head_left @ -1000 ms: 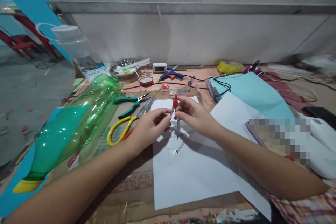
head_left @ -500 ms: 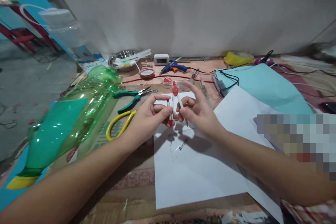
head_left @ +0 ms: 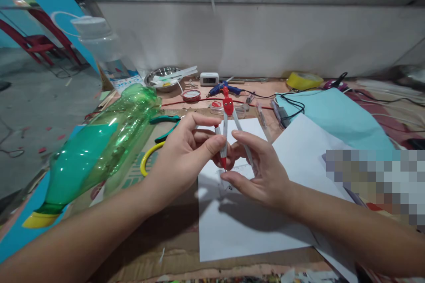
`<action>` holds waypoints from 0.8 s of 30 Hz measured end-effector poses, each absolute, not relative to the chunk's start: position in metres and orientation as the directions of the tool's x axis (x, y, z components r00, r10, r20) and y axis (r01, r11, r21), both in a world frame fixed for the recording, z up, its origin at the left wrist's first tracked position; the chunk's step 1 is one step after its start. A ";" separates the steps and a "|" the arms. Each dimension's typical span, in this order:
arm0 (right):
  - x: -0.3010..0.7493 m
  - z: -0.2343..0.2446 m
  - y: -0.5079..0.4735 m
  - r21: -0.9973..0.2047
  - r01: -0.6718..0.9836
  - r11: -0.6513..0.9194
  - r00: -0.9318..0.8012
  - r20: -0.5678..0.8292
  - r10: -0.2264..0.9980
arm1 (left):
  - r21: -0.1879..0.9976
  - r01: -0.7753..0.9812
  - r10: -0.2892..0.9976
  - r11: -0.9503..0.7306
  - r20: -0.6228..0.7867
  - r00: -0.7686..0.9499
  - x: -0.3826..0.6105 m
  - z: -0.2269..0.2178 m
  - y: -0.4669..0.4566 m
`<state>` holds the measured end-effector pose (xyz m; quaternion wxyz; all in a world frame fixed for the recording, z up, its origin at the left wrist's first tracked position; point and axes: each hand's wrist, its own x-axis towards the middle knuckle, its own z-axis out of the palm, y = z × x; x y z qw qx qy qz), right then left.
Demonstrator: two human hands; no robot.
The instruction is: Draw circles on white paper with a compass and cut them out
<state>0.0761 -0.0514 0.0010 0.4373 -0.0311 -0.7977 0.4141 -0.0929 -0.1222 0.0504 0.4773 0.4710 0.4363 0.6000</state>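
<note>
A drawing compass with a red head and two pale metal legs is held upright above the white paper. My left hand pinches its pencil-side leg, which ends in a red holder with a thin tip, between thumb and fingers. Against that tip rests the thumb of my right hand, with the fingers curled about the legs; their far side is hidden. Under the hands, a clear plastic ruler lies on the paper.
To the left lie a green plastic bottle, green-handled pliers and a yellow-handled tool. Behind are a steel bowl, a blue glue gun and yellow tape. Light blue paper and black cables lie at right.
The compass has come up nearer to me. My right hand has turned, its raised forefinger has lowered, and its thumb has moved to the pencil tip. My left hand keeps its grip.
</note>
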 end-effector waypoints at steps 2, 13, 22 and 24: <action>0.076 0.002 -0.052 -0.686 -0.324 0.651 -0.614 0.676 0.407 | 0.973 -0.167 0.985 -0.159 0.146 -0.090 -0.092 0.052 -0.124; 0.078 0.007 -0.057 -0.726 -0.362 0.584 -0.654 0.645 0.396 | 0.971 -0.215 0.994 -0.103 0.092 -0.057 -0.090 0.060 -0.125; 0.080 0.013 -0.059 -0.659 -0.378 0.651 -0.631 0.698 0.339 | 0.973 -0.112 0.977 -0.204 0.195 -0.087 -0.088 0.066 -0.135; 0.080 0.013 -0.059 -0.653 -0.382 0.655 -0.631 0.701 0.331 | 0.973 -0.108 0.977 -0.205 0.198 -0.079 -0.088 0.067 -0.136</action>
